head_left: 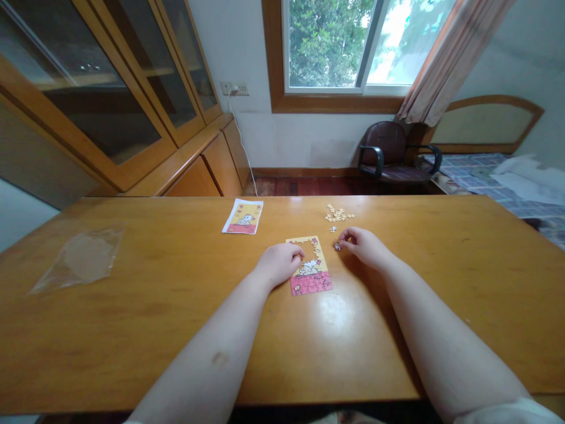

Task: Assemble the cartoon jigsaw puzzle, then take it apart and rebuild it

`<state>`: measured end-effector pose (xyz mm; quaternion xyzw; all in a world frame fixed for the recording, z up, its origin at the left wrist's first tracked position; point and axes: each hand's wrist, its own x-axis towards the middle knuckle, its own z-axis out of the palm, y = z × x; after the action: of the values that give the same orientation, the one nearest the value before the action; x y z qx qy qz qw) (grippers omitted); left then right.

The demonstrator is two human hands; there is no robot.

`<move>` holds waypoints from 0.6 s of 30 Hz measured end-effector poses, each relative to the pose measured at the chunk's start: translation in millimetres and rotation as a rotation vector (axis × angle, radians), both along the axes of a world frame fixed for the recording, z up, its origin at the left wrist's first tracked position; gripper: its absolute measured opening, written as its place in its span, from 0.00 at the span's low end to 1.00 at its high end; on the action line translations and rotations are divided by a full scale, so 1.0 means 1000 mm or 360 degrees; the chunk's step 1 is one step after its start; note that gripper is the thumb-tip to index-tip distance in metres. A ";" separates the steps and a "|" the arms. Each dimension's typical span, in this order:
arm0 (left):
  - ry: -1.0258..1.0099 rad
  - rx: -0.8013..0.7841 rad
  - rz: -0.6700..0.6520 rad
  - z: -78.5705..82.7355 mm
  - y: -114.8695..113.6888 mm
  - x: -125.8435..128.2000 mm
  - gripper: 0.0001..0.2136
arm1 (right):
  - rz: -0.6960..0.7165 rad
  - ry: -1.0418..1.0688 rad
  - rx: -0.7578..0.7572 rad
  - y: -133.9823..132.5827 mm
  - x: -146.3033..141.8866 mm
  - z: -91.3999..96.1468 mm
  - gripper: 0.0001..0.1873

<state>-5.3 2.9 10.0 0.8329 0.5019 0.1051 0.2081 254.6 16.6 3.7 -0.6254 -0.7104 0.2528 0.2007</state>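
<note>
A jigsaw puzzle point(311, 284) lies on the table in front of me, pink at the bottom and yellow along its frame, with a white animal in the middle. Bare tabletop shows through a gap in its upper part. My left hand point(279, 263) rests over the puzzle's left edge, its fingers curled together; whatever is under the fingertips is hidden. Just right of the puzzle, my right hand point(362, 245) pinches a small puzzle piece point(338, 246) between thumb and fingertips, close to the tabletop. Another loose piece point(333, 229) lies a little beyond it.
Several pale loose pieces point(338, 214) form a pile near the table's far edge. A printed picture sheet point(243, 217) lies at the back left, and a clear plastic bag point(83, 257) farther left. Beyond the table point(176, 353) stand a cabinet point(176, 135), an office chair point(388, 150) and a bed.
</note>
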 end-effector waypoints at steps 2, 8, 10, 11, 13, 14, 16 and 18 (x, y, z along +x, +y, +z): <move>-0.0024 0.0011 0.0056 -0.001 0.001 -0.001 0.15 | 0.0161 0.0129 -0.0051 -0.004 -0.005 0.001 0.08; -0.0005 0.0007 0.0149 -0.001 0.001 -0.001 0.15 | 0.0715 0.0333 -0.0363 -0.024 -0.037 0.004 0.07; 0.0000 0.0004 0.0142 -0.001 0.002 -0.001 0.15 | 0.0769 0.0277 -0.0371 -0.028 -0.047 0.004 0.07; 0.0002 0.0004 0.0139 0.000 0.002 -0.001 0.15 | 0.0767 0.0242 -0.0345 -0.029 -0.050 0.004 0.07; 0.0011 0.0005 0.0136 0.000 0.002 -0.001 0.15 | 0.0713 0.0166 -0.0204 -0.029 -0.054 0.003 0.09; 0.0015 0.0004 0.0130 0.001 0.002 -0.001 0.15 | 0.0679 0.0134 -0.0120 -0.028 -0.054 0.002 0.09; 0.0025 -0.0002 0.0097 0.004 0.000 -0.001 0.15 | 0.0629 0.0085 0.0018 -0.026 -0.051 0.001 0.09; 0.0041 -0.0017 0.0016 0.007 -0.004 0.001 0.14 | 0.0631 0.0037 0.0090 -0.023 -0.048 -0.001 0.09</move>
<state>-4.3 -0.8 17.1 0.8306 0.5092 0.0926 0.2055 206.5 -6.7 3.0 -0.4645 -0.8241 0.2744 0.1727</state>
